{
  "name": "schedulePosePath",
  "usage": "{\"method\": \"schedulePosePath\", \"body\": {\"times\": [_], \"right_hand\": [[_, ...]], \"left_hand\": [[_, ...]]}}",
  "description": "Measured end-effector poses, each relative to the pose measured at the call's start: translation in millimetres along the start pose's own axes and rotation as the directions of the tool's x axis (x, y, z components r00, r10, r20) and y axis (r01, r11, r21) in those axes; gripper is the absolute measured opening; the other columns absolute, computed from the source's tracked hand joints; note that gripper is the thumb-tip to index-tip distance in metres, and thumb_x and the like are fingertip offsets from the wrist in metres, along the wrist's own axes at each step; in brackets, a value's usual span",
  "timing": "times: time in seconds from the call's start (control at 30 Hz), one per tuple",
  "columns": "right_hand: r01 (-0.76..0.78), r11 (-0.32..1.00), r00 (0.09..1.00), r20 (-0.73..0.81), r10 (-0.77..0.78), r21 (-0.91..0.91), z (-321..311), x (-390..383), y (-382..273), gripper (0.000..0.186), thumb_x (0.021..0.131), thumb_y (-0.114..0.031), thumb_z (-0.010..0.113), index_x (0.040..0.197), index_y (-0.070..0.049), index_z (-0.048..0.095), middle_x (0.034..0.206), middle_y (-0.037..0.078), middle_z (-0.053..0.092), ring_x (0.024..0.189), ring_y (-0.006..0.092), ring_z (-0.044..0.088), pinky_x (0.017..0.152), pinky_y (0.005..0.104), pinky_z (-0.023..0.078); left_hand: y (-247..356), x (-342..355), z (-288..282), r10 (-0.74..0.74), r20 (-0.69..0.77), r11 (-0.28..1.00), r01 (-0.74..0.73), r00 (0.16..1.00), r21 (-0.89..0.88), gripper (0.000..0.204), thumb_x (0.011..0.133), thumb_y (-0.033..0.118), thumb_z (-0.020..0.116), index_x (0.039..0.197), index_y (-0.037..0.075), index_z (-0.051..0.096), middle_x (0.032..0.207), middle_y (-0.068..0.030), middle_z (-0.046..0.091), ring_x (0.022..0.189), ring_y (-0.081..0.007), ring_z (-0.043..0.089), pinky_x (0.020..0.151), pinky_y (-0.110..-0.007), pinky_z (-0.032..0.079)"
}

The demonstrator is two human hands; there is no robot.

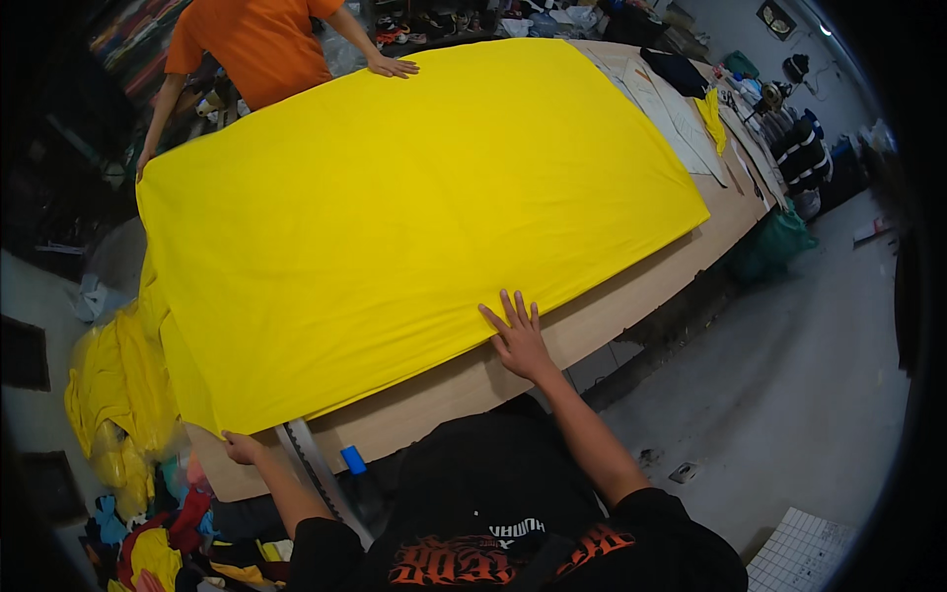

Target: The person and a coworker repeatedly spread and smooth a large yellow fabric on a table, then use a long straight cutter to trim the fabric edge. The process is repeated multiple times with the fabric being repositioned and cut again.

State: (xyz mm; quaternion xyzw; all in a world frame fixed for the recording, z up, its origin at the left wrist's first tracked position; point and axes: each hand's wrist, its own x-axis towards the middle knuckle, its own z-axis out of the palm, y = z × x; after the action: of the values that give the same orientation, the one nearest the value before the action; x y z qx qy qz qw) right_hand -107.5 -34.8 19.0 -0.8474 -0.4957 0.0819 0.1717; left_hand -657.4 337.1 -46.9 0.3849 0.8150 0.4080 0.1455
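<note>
The room was a crowded workshop with a grey floor (769,345), and most of it was taken up by a wide, light-brown bench (612,314). Across the bench lay the yellow fabric (424,197), spread nearly smooth with faint creases along its near edge; bare board showed in front of it and at the far right. On that right end were pale pattern pieces (681,123), a black cloth (676,72) and a small yellow scrap (711,120). A green bag (779,244) sat below the bench's right end. At the left, more yellow cloth (118,385) hung in bunched folds, and mixed garments (158,553) were heaped beneath. A metal strip (318,474) ran out from under the fabric's near edge, beside a blue-topped object (353,459).

Of the wearer's hands, the left hand (242,447) was nearly closed, pinching the fabric's near left corner; the right hand (519,337) lay open, fingers spread flat on the near edge, gripping nothing. Opposite, a co-worker in an orange shirt (252,49) rested one hand (393,67) on the far edge and had the other (145,165) at the far left corner.
</note>
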Motion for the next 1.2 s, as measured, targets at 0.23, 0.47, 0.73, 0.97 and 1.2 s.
{"method": "schedulePosePath", "body": {"times": [0.23,0.47,0.73,0.97,1.2], "right_hand": [[-0.029,0.998,0.998,0.058,0.032,-0.06,4,-1,3,0.065,0.105,-0.021,0.056,0.166,-0.036,0.038,0.179,0.015,0.016,0.164,0.0421,0.01,0.129,0.0639,0.005],[0.01,1.0,1.0,-0.019,-0.01,-0.005,9,-6,4,0.063,0.106,-0.015,0.054,0.165,-0.035,0.042,0.178,0.015,0.018,0.164,0.0411,0.011,0.129,0.0624,0.006],[-0.009,0.996,1.0,-0.003,0.009,-0.091,14,-5,6,0.066,0.104,-0.016,0.056,0.165,-0.036,0.041,0.177,0.016,0.021,0.164,0.041,0.013,0.129,0.0632,0.008],[0.01,0.999,0.999,-0.045,-0.013,-0.052,14,-5,5,0.066,0.105,-0.016,0.055,0.165,-0.036,0.04,0.177,0.016,0.02,0.164,0.0416,0.013,0.129,0.0631,0.008],[0.016,0.999,0.998,-0.06,-0.019,-0.052,17,-20,3,0.065,0.105,-0.016,0.055,0.165,-0.036,0.041,0.177,0.015,0.02,0.164,0.0411,0.013,0.129,0.0631,0.009]], "left_hand": [[-34,-26,-14,-0.385,0.33,0.896,0.435,0.862,-0.092,0.05,0.109,0.049,0.057,0.095,0.003,0.069,0.077,-0.0038,0.063,0.067,-0.0199,0.058,0.06,-0.035,0.045],[-9,-61,-30,-0.185,0.697,0.797,0.521,0.693,-0.306,0.042,0.11,0.046,0.059,0.113,0.005,0.07,0.088,-0.0003,0.066,0.073,-0.0112,0.058,0.063,-0.026,0.045],[-3,-89,-27,-0.005,0.563,0.769,0.363,0.827,-0.527,0.035,0.112,0.033,0.059,0.108,0.0,0.069,0.086,0.0008,0.062,0.074,-0.011,0.054,0.063,-0.03,0.043],[2,-88,-26,0.083,0.414,0.929,0.08,0.906,-0.362,0.041,0.112,0.03,0.058,0.093,-0.006,0.065,0.081,-0.0001,0.06,0.073,-0.0113,0.047,0.064,-0.03,0.041],[-14,-87,-36,0.056,0.404,0.939,0.089,0.913,-0.333,0.043,0.112,0.032,0.058,0.099,-0.007,0.07,0.081,-0.0018,0.063,0.073,-0.0121,0.052,0.065,-0.032,0.044]]}}
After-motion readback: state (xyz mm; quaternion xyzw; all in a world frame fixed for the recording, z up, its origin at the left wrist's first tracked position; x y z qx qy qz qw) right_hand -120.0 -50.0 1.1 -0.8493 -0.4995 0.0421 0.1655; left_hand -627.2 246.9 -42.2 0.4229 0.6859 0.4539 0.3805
